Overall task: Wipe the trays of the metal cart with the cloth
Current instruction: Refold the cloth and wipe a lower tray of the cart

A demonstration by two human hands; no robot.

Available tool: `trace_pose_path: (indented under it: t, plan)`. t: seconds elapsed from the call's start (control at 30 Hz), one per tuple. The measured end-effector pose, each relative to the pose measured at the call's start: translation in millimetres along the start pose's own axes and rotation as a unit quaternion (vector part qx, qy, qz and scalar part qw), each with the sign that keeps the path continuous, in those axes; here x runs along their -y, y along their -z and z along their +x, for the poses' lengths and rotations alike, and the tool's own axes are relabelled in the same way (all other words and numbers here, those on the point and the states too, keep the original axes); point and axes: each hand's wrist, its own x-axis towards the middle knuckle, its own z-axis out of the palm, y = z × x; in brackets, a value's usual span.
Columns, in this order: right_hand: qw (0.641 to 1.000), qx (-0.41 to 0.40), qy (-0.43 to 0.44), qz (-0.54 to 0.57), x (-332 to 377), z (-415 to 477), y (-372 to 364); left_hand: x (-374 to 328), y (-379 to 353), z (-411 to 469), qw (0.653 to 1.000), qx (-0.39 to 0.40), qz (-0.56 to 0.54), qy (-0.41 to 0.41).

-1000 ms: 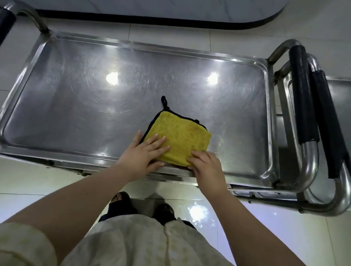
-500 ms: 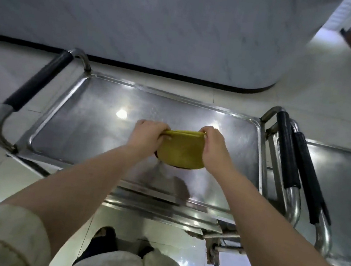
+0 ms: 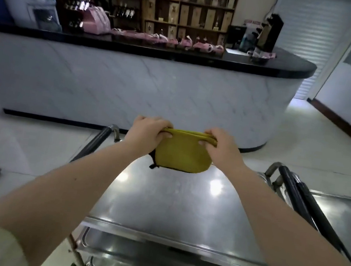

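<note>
Tiled floor (image 3: 22,138); far, white-fronted table (image 3: 131,86) with dark top, shelves (image 3: 188,4) behind it. Cart (image 3: 151,264), near centre: shiny top tray (image 3: 171,204), lower trays beneath. Cloth (image 3: 181,154), yellow, dark-edged: hanging in the air over the tray's far part, not touching it. Left grip (image 3: 147,133), right grip (image 3: 222,147): 2 grips, each with fingers curled, pinching 1 upper corner of the cloth. 2nd cart (image 3: 339,212) at right.
</note>
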Motion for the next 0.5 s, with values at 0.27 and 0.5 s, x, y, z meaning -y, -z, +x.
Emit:
trace_pose_path:
  t: [0.27,0.5]
  plan:
    - [0.997,-0.007,-0.062,-0.04,66,-29,-18,30,47,-36,0.995,-0.026,0.011,-0.092]
    - [0.96,0.023,0.02,-0.279,77,-79,-42,44,20,-83,0.992,0.018,0.026,-0.124]
